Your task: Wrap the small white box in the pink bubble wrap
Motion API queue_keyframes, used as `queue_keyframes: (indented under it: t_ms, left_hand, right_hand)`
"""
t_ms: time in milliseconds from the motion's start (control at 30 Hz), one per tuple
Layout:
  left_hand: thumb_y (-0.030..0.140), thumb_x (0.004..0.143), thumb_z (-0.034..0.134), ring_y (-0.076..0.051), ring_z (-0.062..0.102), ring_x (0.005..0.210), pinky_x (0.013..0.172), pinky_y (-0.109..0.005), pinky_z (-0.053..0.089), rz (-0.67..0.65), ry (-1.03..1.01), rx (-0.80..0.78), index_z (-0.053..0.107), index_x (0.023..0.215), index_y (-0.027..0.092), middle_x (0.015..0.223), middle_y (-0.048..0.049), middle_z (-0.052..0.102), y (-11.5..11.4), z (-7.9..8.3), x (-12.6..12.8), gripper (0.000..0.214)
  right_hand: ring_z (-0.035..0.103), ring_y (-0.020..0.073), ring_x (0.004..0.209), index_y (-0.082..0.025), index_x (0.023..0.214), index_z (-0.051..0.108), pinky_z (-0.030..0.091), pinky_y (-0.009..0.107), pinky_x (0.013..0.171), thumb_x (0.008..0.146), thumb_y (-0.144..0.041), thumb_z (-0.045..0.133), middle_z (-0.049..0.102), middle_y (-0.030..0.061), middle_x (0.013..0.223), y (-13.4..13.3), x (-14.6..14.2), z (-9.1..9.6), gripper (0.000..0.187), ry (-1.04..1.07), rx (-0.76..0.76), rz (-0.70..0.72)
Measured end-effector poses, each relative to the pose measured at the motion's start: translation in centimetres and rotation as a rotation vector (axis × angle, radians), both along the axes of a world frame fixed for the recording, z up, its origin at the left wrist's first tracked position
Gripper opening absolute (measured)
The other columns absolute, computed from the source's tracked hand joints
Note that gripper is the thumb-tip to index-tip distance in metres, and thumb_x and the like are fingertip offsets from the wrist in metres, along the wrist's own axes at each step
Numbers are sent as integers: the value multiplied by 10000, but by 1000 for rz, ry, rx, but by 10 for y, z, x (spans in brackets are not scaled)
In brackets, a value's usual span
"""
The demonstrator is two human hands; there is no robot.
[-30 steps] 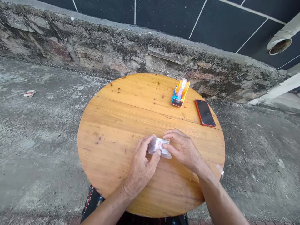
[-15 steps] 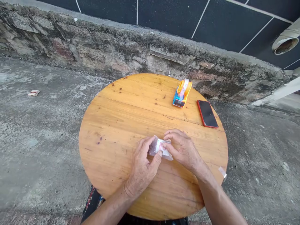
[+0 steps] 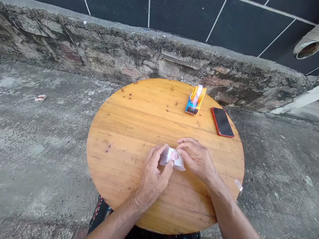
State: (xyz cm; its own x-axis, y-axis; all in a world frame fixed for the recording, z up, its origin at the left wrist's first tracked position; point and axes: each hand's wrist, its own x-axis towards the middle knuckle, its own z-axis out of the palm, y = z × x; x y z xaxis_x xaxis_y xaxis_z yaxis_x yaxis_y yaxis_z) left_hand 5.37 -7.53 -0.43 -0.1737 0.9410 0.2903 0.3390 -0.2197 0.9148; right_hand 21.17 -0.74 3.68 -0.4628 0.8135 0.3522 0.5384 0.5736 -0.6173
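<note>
A small packet in clear plastic wrap (image 3: 178,163), with a white label bearing pinkish-red print, sits near the middle of the round wooden table. My left hand (image 3: 155,172) grips it from the left, the thumb pressed on its near edge and the fingers along its far left side. At the packet's upper right corner, my right hand (image 3: 196,158) has its thumb and forefinger closed in a pinch. The fingertips hide exactly how much of the wrap they hold.
Toward the far edge of the table (image 3: 119,132) stands a yellow and blue tape dispenser (image 3: 196,100). A phone in a red case (image 3: 222,122) lies to its right. One strip of clear tape (image 3: 238,184) clings to the right rim. A stone wall base (image 3: 139,56) runs behind.
My right thumb and forefinger have drawn slightly back from the label toward the packet's corner, uncovering more of the print. The left hand keeps its grip, and the view has shifted slightly.
</note>
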Motion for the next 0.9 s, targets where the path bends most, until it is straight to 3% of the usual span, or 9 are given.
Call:
queue_keyframes:
  t_ms: [200,367,600,900]
  left_hand:
    - [229,863,569,-204,556,1082,917,-358,485,0,-12,3,536,1206,194,1167,-90,573,0,0,0,347]
    - [223,859,569,-207,552,1095,927,-359,480,4,-2,14,540,1201,190,1169,-92,572,0,0,0,345]
    - [221,859,562,-206,554,1088,919,-357,485,2,-3,12,537,1208,190,1164,-94,572,-1,2,0,351]
    - [209,856,557,-204,553,1087,936,-363,478,-3,8,22,548,1190,187,1152,-92,580,0,4,-1,335]
  right_hand:
    - [619,202,990,-228,892,658,471,353,857,840,-186,621,647,59,1048,-1,5,-2,76,52,-39,12]
    - [612,222,1015,-231,970,646,460,385,882,799,-209,680,639,69,1096,-2,3,-6,176,10,-52,20]
    - [627,203,956,-224,868,645,471,366,844,845,-217,626,661,57,1022,0,-5,-9,31,31,-42,11]
    - [631,193,950,-222,809,637,458,349,825,878,-180,568,678,49,986,-1,-6,-9,106,43,19,-9]
